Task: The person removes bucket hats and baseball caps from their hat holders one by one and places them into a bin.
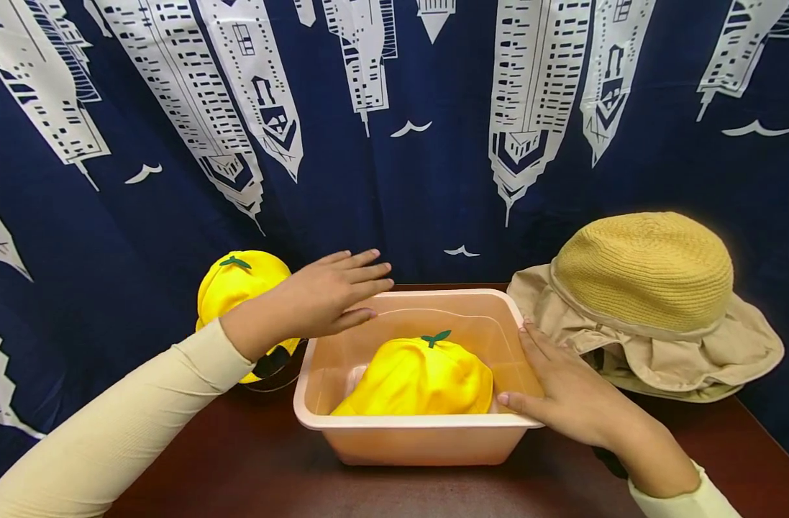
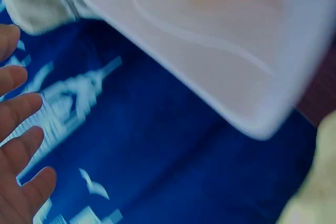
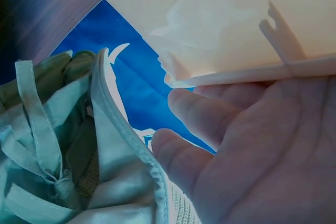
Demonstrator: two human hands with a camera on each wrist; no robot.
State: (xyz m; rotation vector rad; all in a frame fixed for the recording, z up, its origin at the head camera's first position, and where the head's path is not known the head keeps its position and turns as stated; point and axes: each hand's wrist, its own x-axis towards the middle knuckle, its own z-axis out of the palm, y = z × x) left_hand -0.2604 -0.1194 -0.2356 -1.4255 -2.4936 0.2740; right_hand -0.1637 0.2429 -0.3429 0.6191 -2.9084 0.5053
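A pale pink plastic basin (image 1: 426, 447) stands on the table, with a yellow hat (image 1: 426, 381) bearing a green leaf tab inside it. My left hand (image 1: 332, 291) is over the basin's left back corner, fingers straight and holding nothing. In the left wrist view, those fingers (image 2: 23, 103) are spread apart from the blurred basin (image 2: 210, 66). My right hand (image 1: 572, 388) rests at the right rim, its thumb over the inside and its fingers extended along the edge. The right wrist view shows these fingers (image 3: 205, 114) loosely straight against the rim.
Another yellow hat (image 1: 245, 280) with a leaf tab is at the left, partly behind my left forearm. A straw-crowned hat (image 1: 646, 273) with a beige cloth brim lies right of the basin. A navy curtain (image 1: 400, 187) with white buildings hangs behind the dark red table (image 1: 271, 460).
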